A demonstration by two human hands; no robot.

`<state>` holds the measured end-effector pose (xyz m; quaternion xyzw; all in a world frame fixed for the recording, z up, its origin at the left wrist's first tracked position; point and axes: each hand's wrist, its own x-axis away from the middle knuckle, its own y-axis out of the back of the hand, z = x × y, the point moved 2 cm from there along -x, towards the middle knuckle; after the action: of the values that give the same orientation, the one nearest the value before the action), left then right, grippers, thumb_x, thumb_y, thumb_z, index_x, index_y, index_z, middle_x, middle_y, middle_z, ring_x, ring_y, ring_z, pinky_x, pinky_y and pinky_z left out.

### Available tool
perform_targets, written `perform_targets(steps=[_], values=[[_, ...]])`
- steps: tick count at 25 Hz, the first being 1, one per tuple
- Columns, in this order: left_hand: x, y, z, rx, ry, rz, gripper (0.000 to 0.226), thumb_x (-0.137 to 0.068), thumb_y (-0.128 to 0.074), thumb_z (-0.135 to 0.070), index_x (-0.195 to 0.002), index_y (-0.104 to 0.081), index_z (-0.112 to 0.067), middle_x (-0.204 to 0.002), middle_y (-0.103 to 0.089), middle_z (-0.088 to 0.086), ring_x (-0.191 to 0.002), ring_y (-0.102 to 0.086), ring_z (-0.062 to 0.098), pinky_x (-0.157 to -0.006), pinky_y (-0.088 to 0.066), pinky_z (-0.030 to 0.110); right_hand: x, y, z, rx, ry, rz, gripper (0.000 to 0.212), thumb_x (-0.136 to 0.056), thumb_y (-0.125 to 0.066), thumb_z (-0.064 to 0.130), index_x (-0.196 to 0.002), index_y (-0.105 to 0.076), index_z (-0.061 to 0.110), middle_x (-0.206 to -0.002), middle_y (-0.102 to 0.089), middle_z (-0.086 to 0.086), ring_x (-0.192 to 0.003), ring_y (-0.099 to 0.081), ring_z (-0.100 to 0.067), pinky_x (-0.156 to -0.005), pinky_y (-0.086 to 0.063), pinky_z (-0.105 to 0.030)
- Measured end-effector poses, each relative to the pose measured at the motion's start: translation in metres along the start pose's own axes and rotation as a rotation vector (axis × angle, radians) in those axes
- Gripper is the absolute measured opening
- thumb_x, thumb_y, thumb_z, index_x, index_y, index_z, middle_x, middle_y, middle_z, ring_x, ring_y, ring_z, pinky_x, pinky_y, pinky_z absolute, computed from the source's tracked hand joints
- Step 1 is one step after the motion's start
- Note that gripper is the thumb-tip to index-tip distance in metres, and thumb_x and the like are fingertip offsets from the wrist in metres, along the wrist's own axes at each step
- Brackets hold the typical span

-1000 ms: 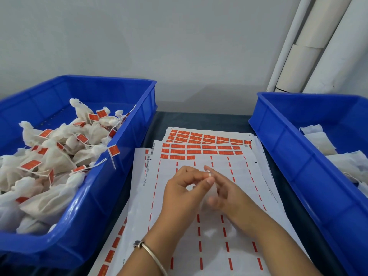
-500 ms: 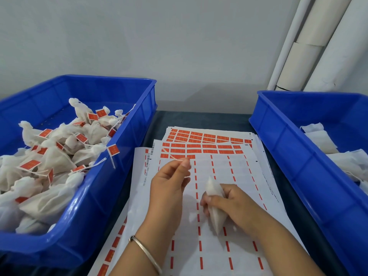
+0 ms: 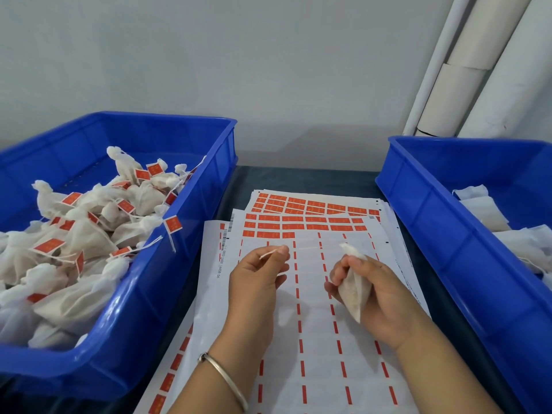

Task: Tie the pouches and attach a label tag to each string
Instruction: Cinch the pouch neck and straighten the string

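The right hand (image 3: 379, 297) grips the pouch (image 3: 354, 289), neck pointing up and away, while the left hand (image 3: 257, 282), just beside it, pinches what looks like the string's (image 3: 268, 254) free end.

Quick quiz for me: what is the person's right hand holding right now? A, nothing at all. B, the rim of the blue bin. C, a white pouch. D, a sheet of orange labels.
C: the right hand has its fingers curled round a white pouch above the label sheet, while the left hand pinches the string.
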<state>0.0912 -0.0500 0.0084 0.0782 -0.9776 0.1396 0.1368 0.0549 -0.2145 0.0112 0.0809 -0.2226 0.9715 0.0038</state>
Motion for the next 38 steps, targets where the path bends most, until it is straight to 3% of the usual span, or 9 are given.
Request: perform_targets(steps=[8, 11, 14, 16, 18, 23, 30, 34, 38], values=[[0.015, -0.008, 0.005, -0.492, -0.272, 0.168, 0.016, -0.085, -0.065, -0.034, -0.070, -0.064, -0.041, -0.071, -0.060, -0.036, -0.078, -0.057, -0.010, -0.057, -0.042, 0.003, -0.004, 0.008, 0.000, -0.183, 0.036, -0.108, 0.038, -0.065, -0.072, 0.030, -0.102, -0.072, 0.026, -0.110, -0.071, -0.001, -0.071, -0.069, -0.012, -0.074, -0.055, -0.031], [0.021, -0.011, 0.005, -0.688, -0.500, 0.244, 0.024, -0.084, -0.066, -0.031, -0.067, -0.058, -0.045, -0.074, -0.055, -0.043, -0.088, -0.049, -0.018, -0.063, -0.043, 0.002, -0.003, 0.004, -0.004, 0.189, 0.095, -0.139, 0.026, -0.083, -0.064, 0.020, -0.098, -0.071, 0.040, -0.110, -0.069, 0.015, -0.096, -0.064, -0.012, -0.081, -0.051, -0.027], [0.023, -0.013, 0.007, -0.771, -0.687, 0.309, 0.014, -0.084, -0.066, -0.032, -0.075, -0.062, -0.043, -0.077, -0.051, -0.040, -0.097, -0.045, -0.013, -0.073, -0.042, 0.008, -0.001, -0.003, -0.006, 0.693, 0.211, -0.157, 0.025, -0.087, -0.064, 0.026, -0.087, -0.070, 0.050, -0.097, -0.067, 0.028, -0.093, -0.061, -0.002, -0.068, -0.049, -0.013], [0.024, -0.013, 0.008, -0.775, -0.748, 0.335, 0.007, -0.083, -0.066, -0.033, -0.086, -0.068, -0.039, -0.091, -0.046, -0.039, -0.104, -0.041, -0.011, -0.081, -0.038, 0.007, 0.000, -0.003, -0.009, 0.810, 0.225, -0.125, 0.010, -0.085, -0.064, 0.034, -0.083, -0.070, 0.042, -0.085, -0.068, 0.019, -0.084, -0.063, -0.004, -0.059, -0.051, -0.011], [0.024, -0.012, 0.007, -0.737, -0.782, 0.348, 0.017, -0.084, -0.066, -0.029, -0.083, -0.065, -0.046, -0.103, -0.043, -0.041, -0.110, -0.038, -0.013, -0.084, -0.036, 0.002, 0.000, -0.003, -0.013, 0.902, 0.205, -0.072, 0.008, -0.088, -0.061, 0.032, -0.086, -0.068, 0.028, -0.085, -0.067, 0.005, -0.085, -0.063, -0.014, -0.066, -0.055, -0.017], [0.023, -0.014, 0.007, -0.681, -0.740, 0.387, 0.019, -0.088, -0.062, -0.020, -0.090, -0.067, -0.038, -0.086, -0.053, -0.041, -0.097, -0.051, -0.013, -0.080, -0.040, 0.001, 0.005, -0.013, -0.014, 0.883, 0.162, 0.136, 0.040, -0.092, -0.057, 0.020, -0.086, -0.063, 0.060, -0.090, -0.067, 0.027, -0.090, -0.062, 0.007, -0.065, -0.046, -0.003], [0.021, -0.015, 0.008, -0.604, -0.571, 0.271, 0.027, -0.089, -0.060, -0.025, -0.076, -0.056, -0.049, -0.085, -0.056, -0.021, -0.088, -0.051, -0.010, -0.070, -0.044, 0.004, 0.005, -0.017, -0.017, 0.806, 0.215, 0.132, 0.030, -0.091, -0.059, 0.019, -0.086, -0.064, 0.048, -0.088, -0.068, 0.021, -0.087, -0.063, 0.001, -0.066, -0.049, -0.008], [0.022, -0.016, 0.008, -0.530, -0.477, 0.254, 0.025, -0.090, -0.058, -0.025, -0.074, -0.061, -0.043, -0.079, -0.064, -0.015, -0.082, -0.057, -0.007, -0.064, -0.044, 0.004, 0.003, -0.014, -0.017, 0.841, 0.285, 0.015, 0.015, -0.084, -0.067, 0.022, -0.086, -0.057, 0.033, -0.083, -0.064, 0.012, -0.079, -0.062, -0.008, -0.064, -0.055, -0.021], [0.021, -0.016, 0.010, -0.384, -0.311, 0.272, 0.020, -0.090, -0.058, -0.024, -0.075, -0.068, -0.033, -0.076, -0.069, -0.015, -0.074, -0.063, 0.002, -0.062, -0.050, 0.011, 0.005, -0.017, -0.015, 0.879, 0.420, -0.126, 0.017, -0.078, -0.069, 0.022, -0.079, -0.052, 0.026, -0.080, -0.057, 0.012, -0.074, -0.055, -0.010, -0.057, -0.049, -0.018]])
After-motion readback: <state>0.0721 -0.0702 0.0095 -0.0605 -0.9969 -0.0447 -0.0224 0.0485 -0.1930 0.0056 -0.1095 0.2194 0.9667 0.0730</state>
